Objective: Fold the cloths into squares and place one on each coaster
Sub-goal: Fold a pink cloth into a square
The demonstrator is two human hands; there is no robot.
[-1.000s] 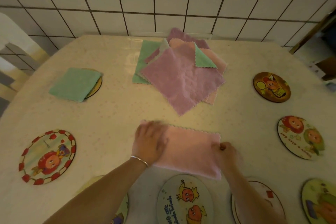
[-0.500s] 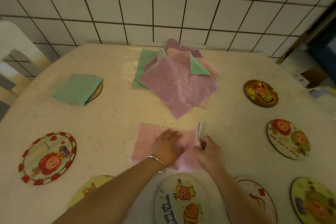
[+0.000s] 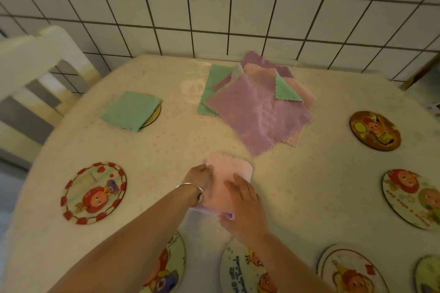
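A pink cloth (image 3: 229, 171), folded to a small square, lies on the table in front of me. My left hand (image 3: 200, 179) holds its left edge, a bangle on the wrist. My right hand (image 3: 245, 204) presses flat on its right half with fingers over the near edge. A pile of unfolded purple, pink and green cloths (image 3: 257, 107) lies behind. A folded green cloth (image 3: 131, 110) covers a coaster (image 3: 154, 114) at the back left. Bare round coasters ring the table: left (image 3: 94, 192), near middle (image 3: 242, 271), right (image 3: 375, 129).
More cartoon coasters sit at the right edge (image 3: 414, 200) and near right (image 3: 350, 271). Another coaster (image 3: 166, 264) is partly under my left forearm. A white chair (image 3: 35, 59) stands at the left. A tiled wall (image 3: 214, 7) backs the table.
The pink cloth went from a wide rectangle to a small square as my right hand folded its right side over to the left. Both hands now rest on the folded cloth.
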